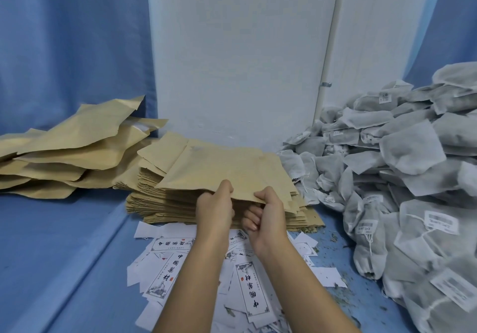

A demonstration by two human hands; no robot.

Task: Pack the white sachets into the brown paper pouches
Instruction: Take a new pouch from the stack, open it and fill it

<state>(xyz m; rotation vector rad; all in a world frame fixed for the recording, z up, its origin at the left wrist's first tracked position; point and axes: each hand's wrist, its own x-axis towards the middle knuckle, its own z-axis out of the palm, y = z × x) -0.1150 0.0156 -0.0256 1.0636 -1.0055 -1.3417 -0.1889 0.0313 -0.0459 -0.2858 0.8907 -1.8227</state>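
Note:
A thick stack of flat brown paper pouches (165, 201) lies in the middle of the blue surface. The top brown pouch (227, 170) is lifted at its near edge. My left hand (215, 211) pinches that edge at the left, and my right hand (265, 214) pinches it at the right, thumb on top and fingers underneath. A big heap of white sachets (402, 167) with strings and small tags fills the right side. None of the sachets is in either hand.
A loose pile of bulging brown pouches (69, 152) lies at the left by the blue curtain. White printed paper labels (247, 288) are scattered under my forearms. Dry herb crumbs (335, 294) dot the blue surface. A white wall panel (237, 61) stands behind.

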